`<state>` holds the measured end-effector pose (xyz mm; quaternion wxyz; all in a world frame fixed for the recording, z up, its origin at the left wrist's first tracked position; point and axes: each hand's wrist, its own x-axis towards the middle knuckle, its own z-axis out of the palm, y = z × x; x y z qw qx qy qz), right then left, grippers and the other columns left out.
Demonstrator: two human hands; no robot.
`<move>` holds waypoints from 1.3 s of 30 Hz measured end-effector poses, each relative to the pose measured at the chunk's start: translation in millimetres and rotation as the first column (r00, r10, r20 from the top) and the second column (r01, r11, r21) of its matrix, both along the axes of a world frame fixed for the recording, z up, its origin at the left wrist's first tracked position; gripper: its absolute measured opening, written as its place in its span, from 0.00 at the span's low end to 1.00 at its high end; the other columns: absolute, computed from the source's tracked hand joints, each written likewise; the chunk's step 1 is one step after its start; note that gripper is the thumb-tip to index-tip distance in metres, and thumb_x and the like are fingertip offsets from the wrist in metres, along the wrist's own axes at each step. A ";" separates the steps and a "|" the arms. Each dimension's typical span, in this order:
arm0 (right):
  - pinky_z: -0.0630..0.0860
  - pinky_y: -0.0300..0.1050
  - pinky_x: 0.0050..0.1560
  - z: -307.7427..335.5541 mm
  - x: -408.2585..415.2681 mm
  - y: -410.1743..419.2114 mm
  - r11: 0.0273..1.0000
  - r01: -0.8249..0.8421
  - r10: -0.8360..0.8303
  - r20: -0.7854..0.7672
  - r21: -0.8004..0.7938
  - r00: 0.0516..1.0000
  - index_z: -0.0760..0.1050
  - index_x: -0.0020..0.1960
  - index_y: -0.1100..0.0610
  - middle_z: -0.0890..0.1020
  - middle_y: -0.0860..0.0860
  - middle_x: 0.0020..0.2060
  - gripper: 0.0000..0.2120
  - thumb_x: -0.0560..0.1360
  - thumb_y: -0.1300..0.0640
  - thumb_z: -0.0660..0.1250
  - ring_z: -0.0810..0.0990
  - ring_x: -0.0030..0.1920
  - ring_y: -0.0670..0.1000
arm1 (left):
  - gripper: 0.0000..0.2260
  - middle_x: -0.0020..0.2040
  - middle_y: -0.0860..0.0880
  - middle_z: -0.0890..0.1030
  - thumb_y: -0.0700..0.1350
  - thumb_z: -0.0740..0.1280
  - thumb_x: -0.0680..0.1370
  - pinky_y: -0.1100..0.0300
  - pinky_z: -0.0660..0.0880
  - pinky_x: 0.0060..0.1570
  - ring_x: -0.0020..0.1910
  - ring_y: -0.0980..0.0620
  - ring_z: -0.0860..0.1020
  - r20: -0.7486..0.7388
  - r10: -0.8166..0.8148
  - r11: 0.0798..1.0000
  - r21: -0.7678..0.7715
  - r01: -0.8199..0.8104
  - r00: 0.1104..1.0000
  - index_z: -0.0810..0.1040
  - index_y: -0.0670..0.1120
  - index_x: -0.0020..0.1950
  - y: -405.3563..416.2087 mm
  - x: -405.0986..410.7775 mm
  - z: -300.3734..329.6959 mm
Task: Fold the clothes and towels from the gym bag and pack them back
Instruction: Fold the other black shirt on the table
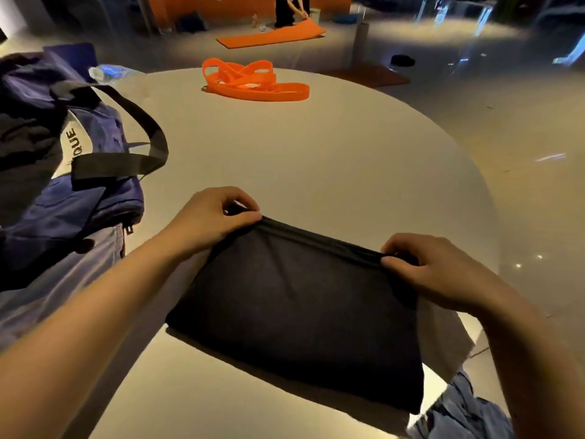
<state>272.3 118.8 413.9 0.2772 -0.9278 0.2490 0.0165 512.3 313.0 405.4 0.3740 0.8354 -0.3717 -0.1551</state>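
A black garment (300, 308) lies folded into a rectangle on the near part of the round white table (316, 160). My left hand (212, 217) pinches its far left corner. My right hand (433, 270) pinches the far right corner, and the far edge is bunched between the two hands. The navy gym bag (63, 172) with black straps sits open at the left, dark cloth showing inside it. A pale grey-blue cloth (63, 286) lies under the bag's near side.
Orange resistance bands (253, 80) lie at the table's far side. A plastic water bottle (107, 72) rests behind the bag. On the floor beyond, a person kneels at an orange mat (272, 34). The table edge curves close on the right.
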 end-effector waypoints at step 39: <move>0.40 0.61 0.75 6.5 36.8 69.1 0.942 -0.317 0.241 -0.434 -0.111 0.868 0.34 0.76 0.45 0.36 0.49 0.76 0.61 0.59 0.24 0.65 0.35 0.76 0.52 | 0.32 0.58 0.66 0.79 0.37 0.79 0.65 0.71 0.76 0.45 0.56 0.67 0.77 -0.665 -0.252 0.955 -0.288 0.071 0.703 0.77 0.63 0.63 75.7 -53.4 15.9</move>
